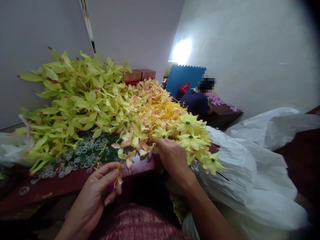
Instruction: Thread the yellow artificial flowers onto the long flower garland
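Note:
My left hand (103, 188) is in front of the table's near edge, with thumb and fingertips pinched on a thin yellow artificial flower stem (118, 176). My right hand (173, 159) is closed at the table edge. A yellow-green artificial flower (163, 134) with a green centre sits right at its fingers, and its stem is hidden by the hand. Several finished-looking flowers (192, 137) with green centres lie just to the right. Beyond both hands spreads a heap of small peach and yellow blossoms (143, 113) on yellow stems.
Large yellow-green petals (82, 96) are piled at the left. White and green plastic rings (80, 155) lie before them on the dark red table (140, 163). White plastic sheeting (240, 173) bulges at the right. Farther back, another person (196, 101) bends over a table with purple flowers (215, 100).

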`<state>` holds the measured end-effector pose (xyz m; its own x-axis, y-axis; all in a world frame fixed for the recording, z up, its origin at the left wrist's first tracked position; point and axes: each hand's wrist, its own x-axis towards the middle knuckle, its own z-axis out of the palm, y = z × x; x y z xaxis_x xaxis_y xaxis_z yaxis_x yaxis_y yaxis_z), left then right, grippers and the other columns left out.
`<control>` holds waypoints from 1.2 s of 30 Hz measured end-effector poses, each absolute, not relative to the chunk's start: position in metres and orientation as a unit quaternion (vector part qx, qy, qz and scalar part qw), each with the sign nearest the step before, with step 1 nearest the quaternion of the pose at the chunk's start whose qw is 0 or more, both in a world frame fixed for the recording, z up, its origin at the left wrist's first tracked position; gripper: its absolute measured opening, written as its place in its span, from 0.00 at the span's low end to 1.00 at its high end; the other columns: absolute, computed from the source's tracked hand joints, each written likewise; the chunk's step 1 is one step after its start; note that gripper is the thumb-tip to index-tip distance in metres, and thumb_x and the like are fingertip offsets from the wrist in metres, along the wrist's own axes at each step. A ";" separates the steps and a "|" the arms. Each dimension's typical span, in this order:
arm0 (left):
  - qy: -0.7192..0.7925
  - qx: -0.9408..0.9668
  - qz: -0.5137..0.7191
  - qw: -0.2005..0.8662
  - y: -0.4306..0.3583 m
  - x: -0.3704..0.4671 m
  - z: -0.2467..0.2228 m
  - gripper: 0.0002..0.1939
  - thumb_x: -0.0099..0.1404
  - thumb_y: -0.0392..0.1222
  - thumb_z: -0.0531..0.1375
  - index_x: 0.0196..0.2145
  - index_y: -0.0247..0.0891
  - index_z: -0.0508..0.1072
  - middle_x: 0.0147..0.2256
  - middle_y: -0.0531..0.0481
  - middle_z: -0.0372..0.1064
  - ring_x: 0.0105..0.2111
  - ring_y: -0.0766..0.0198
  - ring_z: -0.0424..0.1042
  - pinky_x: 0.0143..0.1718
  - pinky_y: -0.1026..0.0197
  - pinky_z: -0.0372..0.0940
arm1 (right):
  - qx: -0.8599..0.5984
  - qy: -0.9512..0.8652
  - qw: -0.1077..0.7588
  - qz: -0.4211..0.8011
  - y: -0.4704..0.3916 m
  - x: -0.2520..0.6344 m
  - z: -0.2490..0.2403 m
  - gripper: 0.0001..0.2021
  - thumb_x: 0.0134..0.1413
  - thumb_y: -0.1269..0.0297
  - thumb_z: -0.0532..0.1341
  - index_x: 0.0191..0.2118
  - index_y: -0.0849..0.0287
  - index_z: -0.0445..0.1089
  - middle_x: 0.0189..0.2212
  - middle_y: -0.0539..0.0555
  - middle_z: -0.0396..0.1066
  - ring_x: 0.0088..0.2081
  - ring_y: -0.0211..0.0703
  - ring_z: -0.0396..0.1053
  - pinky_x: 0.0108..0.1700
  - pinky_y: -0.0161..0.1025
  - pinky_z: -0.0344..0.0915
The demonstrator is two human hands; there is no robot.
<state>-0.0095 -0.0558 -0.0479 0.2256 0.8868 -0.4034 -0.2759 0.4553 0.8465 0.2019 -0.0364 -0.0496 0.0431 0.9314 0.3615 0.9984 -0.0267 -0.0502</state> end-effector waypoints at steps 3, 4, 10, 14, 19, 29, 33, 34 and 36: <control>0.473 0.344 0.398 0.707 -0.058 -0.006 -0.050 0.13 0.50 0.42 0.65 0.34 0.34 0.72 0.15 0.52 0.66 0.12 0.76 0.51 0.14 0.72 0.43 | -0.704 -0.648 0.253 -0.142 -0.034 0.207 -0.046 0.10 0.56 0.69 0.54 0.25 0.58 0.66 0.23 0.52 0.69 0.26 0.39 0.65 0.26 0.36 0.48; 0.472 0.354 0.393 0.705 -0.059 -0.004 -0.051 0.14 0.51 0.43 0.65 0.35 0.34 0.72 0.16 0.52 0.66 0.12 0.76 0.51 0.14 0.72 0.42 | -0.695 -0.640 0.297 -0.136 -0.034 0.207 -0.045 0.10 0.56 0.68 0.54 0.25 0.58 0.66 0.22 0.52 0.68 0.25 0.39 0.64 0.27 0.35 0.49; 0.442 0.387 0.354 0.727 -0.065 0.013 -0.053 0.14 0.57 0.46 0.61 0.38 0.36 0.70 0.17 0.54 0.65 0.13 0.76 0.49 0.15 0.71 0.39 | -0.593 -0.600 0.524 0.118 -0.043 0.182 -0.043 0.09 0.53 0.65 0.57 0.23 0.58 0.64 0.18 0.46 0.63 0.21 0.34 0.60 0.25 0.31 0.55; 0.443 0.388 0.364 0.722 -0.065 0.016 -0.053 0.13 0.58 0.46 0.60 0.37 0.35 0.69 0.16 0.54 0.64 0.13 0.77 0.48 0.14 0.70 0.37 | -0.555 -0.559 0.562 0.254 -0.050 0.166 -0.045 0.07 0.50 0.66 0.57 0.23 0.58 0.65 0.16 0.46 0.63 0.19 0.33 0.59 0.22 0.30 0.55; 0.443 0.369 0.385 0.720 -0.065 0.014 -0.054 0.14 0.56 0.46 0.61 0.38 0.35 0.70 0.16 0.54 0.65 0.12 0.77 0.49 0.14 0.71 0.39 | -0.535 -0.525 0.584 0.312 -0.053 0.161 -0.044 0.06 0.47 0.65 0.58 0.23 0.59 0.65 0.15 0.46 0.64 0.17 0.32 0.59 0.20 0.30 0.55; 0.422 0.373 0.410 0.717 -0.063 0.012 -0.051 0.11 0.58 0.44 0.60 0.36 0.35 0.71 0.17 0.53 0.65 0.14 0.76 0.51 0.14 0.72 0.42 | -0.510 -0.582 0.576 0.265 -0.060 0.153 -0.052 0.05 0.50 0.69 0.57 0.26 0.59 0.66 0.20 0.47 0.66 0.21 0.33 0.61 0.23 0.30 0.57; 0.411 0.377 0.413 0.720 -0.064 0.011 -0.049 0.10 0.59 0.43 0.60 0.37 0.35 0.69 0.17 0.54 0.64 0.14 0.75 0.50 0.14 0.72 0.42 | -0.479 -0.627 0.568 0.233 -0.063 0.153 -0.055 0.05 0.52 0.69 0.57 0.27 0.58 0.67 0.21 0.47 0.68 0.22 0.34 0.63 0.25 0.31 0.59; 0.409 0.377 0.415 0.720 -0.064 0.011 -0.048 0.10 0.59 0.43 0.60 0.37 0.35 0.68 0.17 0.54 0.64 0.14 0.75 0.50 0.14 0.72 0.42 | -0.468 -0.644 0.563 0.222 -0.064 0.153 -0.055 0.06 0.53 0.69 0.57 0.28 0.58 0.68 0.22 0.48 0.68 0.23 0.34 0.64 0.26 0.31 0.59; 0.404 0.374 0.427 0.718 -0.064 0.010 -0.045 0.09 0.59 0.41 0.60 0.36 0.36 0.67 0.17 0.54 0.64 0.14 0.75 0.51 0.14 0.72 0.43 | -0.443 -0.692 0.538 0.192 -0.066 0.154 -0.054 0.06 0.55 0.69 0.55 0.29 0.58 0.68 0.23 0.49 0.69 0.24 0.35 0.65 0.27 0.31 0.60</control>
<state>0.0103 -0.0639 -0.0453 0.3095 0.9145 -0.2607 -0.3110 0.3564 0.8811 0.1536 -0.0658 -0.0537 -0.0299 0.8183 0.5740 0.4065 0.5345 -0.7410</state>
